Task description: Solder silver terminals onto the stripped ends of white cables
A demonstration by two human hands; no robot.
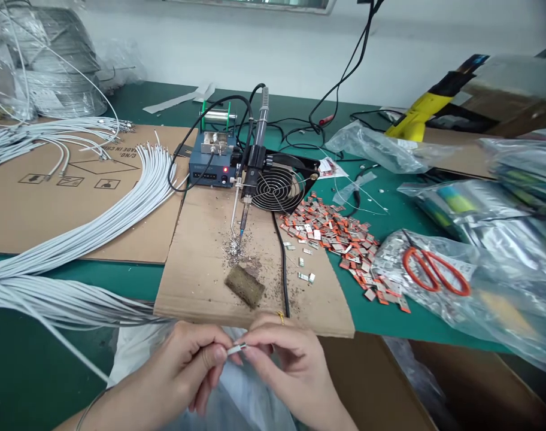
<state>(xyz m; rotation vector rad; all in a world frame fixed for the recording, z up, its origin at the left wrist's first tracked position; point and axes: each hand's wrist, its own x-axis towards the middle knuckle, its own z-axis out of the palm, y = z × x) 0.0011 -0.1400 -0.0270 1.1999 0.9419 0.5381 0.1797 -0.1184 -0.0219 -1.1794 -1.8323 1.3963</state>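
Note:
My left hand (pixel 185 368) pinches a white cable (pixel 234 349) close to its stripped end, between thumb and forefinger. The thumb and fingertips of my right hand (pixel 295 362) close on the thin wires at its tip; a dark and a reddish bit show there. Both hands are just in front of a cardboard sheet (pixel 201 263). A brown sponge (pixel 245 286) lies on it beyond my fingers. Farther back, a soldering iron (pixel 254 167) is clamped upright, tip down, beside a solder feed tube (pixel 235 209).
Bundles of white cables (pixel 115 218) lie at the left. A blue solder feeder (pixel 210 164) and a fan (pixel 279 185) stand behind the iron. Right are a pile of small orange-edged connectors (pixel 336 233), red-handled scissors (pixel 434 272) on plastic bags, and a yellow heat gun (pixel 419 114).

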